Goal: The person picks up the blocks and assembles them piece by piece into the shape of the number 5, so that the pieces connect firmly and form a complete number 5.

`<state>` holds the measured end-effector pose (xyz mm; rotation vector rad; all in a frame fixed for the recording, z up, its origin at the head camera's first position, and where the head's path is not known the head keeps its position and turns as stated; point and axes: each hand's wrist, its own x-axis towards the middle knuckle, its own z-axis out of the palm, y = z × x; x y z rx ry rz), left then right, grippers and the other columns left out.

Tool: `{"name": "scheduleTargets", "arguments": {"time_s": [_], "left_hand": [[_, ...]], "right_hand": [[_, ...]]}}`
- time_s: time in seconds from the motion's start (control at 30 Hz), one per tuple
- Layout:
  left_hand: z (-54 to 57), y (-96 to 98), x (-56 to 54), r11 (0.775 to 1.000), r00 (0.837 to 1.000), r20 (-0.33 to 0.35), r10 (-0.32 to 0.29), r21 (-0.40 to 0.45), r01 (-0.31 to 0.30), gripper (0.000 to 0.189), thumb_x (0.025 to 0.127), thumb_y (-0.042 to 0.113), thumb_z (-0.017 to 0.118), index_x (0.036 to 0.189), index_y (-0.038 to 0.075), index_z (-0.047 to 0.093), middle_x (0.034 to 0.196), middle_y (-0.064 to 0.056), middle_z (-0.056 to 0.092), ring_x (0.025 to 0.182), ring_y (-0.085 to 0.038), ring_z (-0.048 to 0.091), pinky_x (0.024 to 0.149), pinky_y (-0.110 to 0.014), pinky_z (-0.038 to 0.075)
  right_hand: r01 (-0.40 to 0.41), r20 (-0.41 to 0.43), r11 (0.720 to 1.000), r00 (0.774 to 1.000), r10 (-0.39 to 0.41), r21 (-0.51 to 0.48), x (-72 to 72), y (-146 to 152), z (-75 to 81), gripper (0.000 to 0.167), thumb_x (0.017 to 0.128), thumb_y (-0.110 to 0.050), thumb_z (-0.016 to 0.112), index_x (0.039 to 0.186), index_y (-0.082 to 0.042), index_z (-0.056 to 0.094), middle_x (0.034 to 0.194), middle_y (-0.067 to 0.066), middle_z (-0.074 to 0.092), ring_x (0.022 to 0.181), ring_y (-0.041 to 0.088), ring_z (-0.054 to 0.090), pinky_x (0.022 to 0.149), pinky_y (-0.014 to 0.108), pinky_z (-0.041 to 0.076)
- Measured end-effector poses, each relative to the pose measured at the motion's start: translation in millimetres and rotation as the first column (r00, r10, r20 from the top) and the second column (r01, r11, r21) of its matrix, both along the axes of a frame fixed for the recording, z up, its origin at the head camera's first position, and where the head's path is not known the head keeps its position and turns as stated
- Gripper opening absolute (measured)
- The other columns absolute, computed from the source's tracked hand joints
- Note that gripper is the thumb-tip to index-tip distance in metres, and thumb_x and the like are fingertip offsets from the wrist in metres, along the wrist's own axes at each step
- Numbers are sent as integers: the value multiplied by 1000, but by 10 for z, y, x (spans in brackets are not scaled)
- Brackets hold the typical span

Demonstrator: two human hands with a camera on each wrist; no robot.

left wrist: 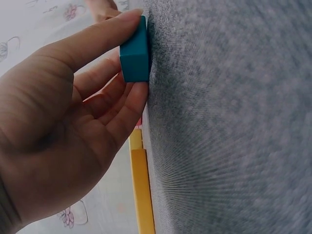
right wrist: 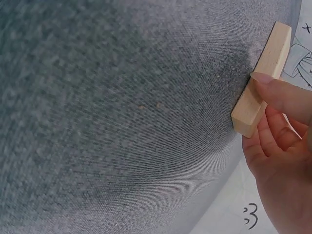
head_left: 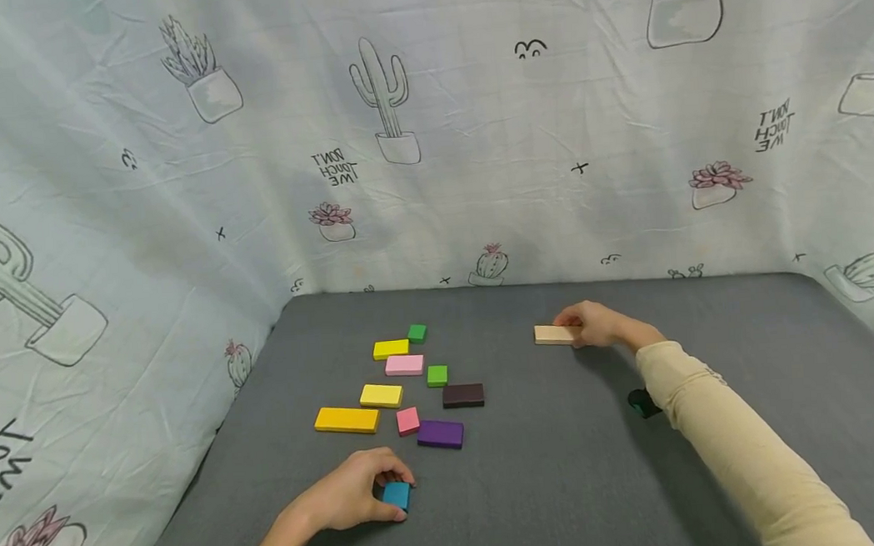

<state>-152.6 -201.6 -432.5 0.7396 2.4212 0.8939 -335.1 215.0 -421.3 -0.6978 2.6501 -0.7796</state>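
Note:
My left hand [head_left: 352, 489] pinches a small blue block [head_left: 396, 496] between thumb and fingers, low over the grey cloth at the front left. In the left wrist view the blue block [left wrist: 135, 53] sits right at the cloth, thumb on one side and fingertips on the other. Farther back on the right, my right hand [head_left: 596, 325] grips a long plain wooden block [head_left: 555, 334] by its right end. The right wrist view shows the thumb across the wooden block [right wrist: 267, 73], which lies along the cloth, the other fingers behind it.
Several coloured blocks lie flat at left: orange [head_left: 347, 420], purple [head_left: 440, 434], dark brown [head_left: 463, 396], light pink [head_left: 404, 365], a small red-pink one [head_left: 408, 421], two yellow and two green. A dark object [head_left: 644, 403] partly hides behind the right sleeve. Patterned cloth [head_left: 444, 139] hangs behind the table.

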Motion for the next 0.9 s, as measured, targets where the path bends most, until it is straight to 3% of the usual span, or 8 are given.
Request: {"name": "scheduleTargets", "arguments": {"time_s": [0.23, 0.53, 0.73, 0.9], "left_hand": [[7, 6, 12, 1000, 1000, 6, 6, 8, -6, 27, 79, 23, 80, 102, 19, 66, 92, 16, 55, 85, -5, 50, 77, -24, 46], [24, -11, 22, 1000, 1000, -4, 0, 14, 0, 27, 79, 23, 80, 102, 17, 67, 93, 16, 55, 85, -5, 50, 77, -25, 46], [21, -1, 25, 1000, 1000, 11, 13, -2, -13, 27, 79, 23, 80, 102, 18, 67, 92, 16, 55, 86, -6, 50, 78, -25, 46], [34, 10, 20, 1000, 1000, 5, 15, -10, -15, 27, 79, 23, 80, 102, 18, 67, 92, 15, 55, 86, -6, 50, 78, -25, 46]], "right_hand": [[16, 27, 1000, 999, -16, 4, -14, 1, 5, 41, 80, 10, 68, 120, 8, 59, 115, 24, 59, 99, 32, 56, 85, 46, 45], [1, -2, 1000, 1000, -1, 25, -45, -35, 9, 40, 79, 12, 68, 118, 7, 60, 113, 21, 61, 95, 28, 56, 84, 46, 45], [-6, -10, 999, 1000, 7, 45, -49, -43, -13, 42, 80, 11, 68, 120, 7, 59, 117, 23, 59, 101, 32, 56, 87, 47, 45], [-25, -32, 1000, 999, 25, -18, -40, -46, 47, 45, 83, 2, 69, 125, 10, 54, 123, 27, 55, 112, 41, 52, 91, 51, 43]]}}
